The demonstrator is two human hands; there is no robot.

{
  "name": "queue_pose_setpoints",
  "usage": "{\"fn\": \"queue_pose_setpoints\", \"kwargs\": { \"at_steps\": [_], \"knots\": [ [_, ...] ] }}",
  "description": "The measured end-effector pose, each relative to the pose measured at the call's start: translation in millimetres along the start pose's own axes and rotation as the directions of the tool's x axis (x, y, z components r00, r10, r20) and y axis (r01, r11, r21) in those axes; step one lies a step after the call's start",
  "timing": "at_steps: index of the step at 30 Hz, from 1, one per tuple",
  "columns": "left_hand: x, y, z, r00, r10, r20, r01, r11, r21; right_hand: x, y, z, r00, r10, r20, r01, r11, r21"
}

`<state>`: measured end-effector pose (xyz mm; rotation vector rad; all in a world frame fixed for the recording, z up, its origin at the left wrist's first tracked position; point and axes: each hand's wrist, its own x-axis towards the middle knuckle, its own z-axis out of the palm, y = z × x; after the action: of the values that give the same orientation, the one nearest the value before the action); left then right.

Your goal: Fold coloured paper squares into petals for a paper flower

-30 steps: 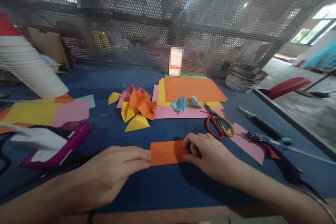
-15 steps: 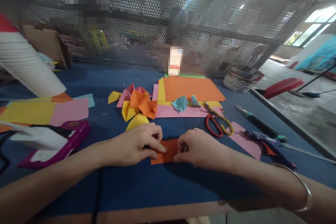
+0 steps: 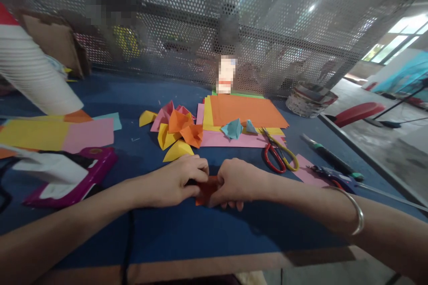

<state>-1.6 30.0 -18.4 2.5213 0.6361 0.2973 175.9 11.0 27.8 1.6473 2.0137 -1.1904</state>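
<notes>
A small piece of orange paper (image 3: 206, 191) lies on the blue tabletop in front of me, partly covered by my fingers. My left hand (image 3: 183, 180) holds its left side, fingers bent and pressed down on it. My right hand (image 3: 236, 182) grips the right side, with the thumb on top and some fingertips showing below. Just beyond my left hand rest folded yellow paper (image 3: 178, 150) and folded orange paper (image 3: 191, 134). Two folded light-blue pieces (image 3: 233, 129) sit on a stack of coloured sheets (image 3: 249, 111) farther back.
Scissors (image 3: 281, 153) with red and yellow handles lie right of the stack. Dark blue pliers (image 3: 334, 178) and a screwdriver-like tool (image 3: 334, 159) are farther right. A purple device (image 3: 100, 164), paper strips (image 3: 88, 133) and a stack of white cups (image 3: 40, 71) stand left. Perforated metal panel (image 3: 187, 31) behind.
My right hand has shifted slightly left over the orange paper and turned, its thumb now across the sheet. Less of the paper shows. The whole view has tilted slightly.
</notes>
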Motion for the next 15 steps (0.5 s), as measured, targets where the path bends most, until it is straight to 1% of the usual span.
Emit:
{"fn": "queue_pose_setpoints", "kwargs": {
  "at_steps": [7,15],
  "knots": [
    [-5,-4,6.9,0.996,-0.058,-0.069,0.055,0.998,-0.035,4,-7,1,0.996,0.028,0.079,-0.031,0.999,0.037],
    [-8,-3,7.4,0.996,-0.053,-0.072,0.047,0.996,-0.077,11,-14,1,0.995,0.029,0.096,-0.029,1.000,0.001]
  ]
}}
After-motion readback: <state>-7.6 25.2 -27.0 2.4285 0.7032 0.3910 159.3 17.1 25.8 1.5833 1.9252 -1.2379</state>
